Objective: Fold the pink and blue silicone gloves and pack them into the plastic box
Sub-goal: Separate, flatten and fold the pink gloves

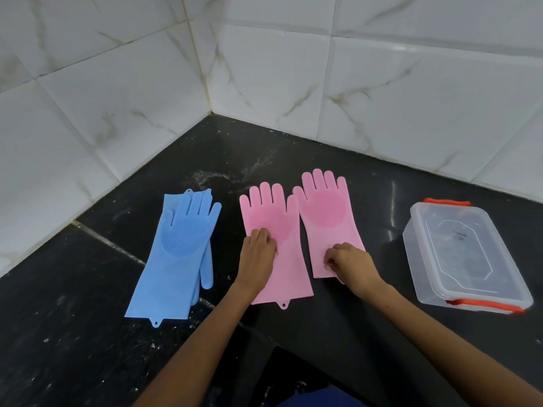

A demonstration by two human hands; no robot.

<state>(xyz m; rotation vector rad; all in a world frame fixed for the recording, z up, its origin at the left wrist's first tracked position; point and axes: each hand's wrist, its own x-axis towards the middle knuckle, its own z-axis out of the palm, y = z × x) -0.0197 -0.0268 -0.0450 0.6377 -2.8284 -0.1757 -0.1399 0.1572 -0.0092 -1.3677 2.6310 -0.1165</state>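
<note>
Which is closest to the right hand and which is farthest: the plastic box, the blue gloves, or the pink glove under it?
From the right hand:
1. Right pink glove, directly under it, touching.
2. Plastic box, off to its right.
3. Blue gloves, stacked far left, past the other pink glove.

Both hands, left [258,248] and right [349,261], reach forward, fingers curled.

Bare black counter [293,148] runs behind the gloves up to the tiled walls [264,69], which meet in a corner and close off the far side. A dark strip of counter lies open between the blue gloves [179,254] and the left pink glove [282,248]. The two pink gloves nearly touch, leaving no lane. Between the right pink glove [326,218] and the lidded plastic box [458,254] the counter is open.
</note>
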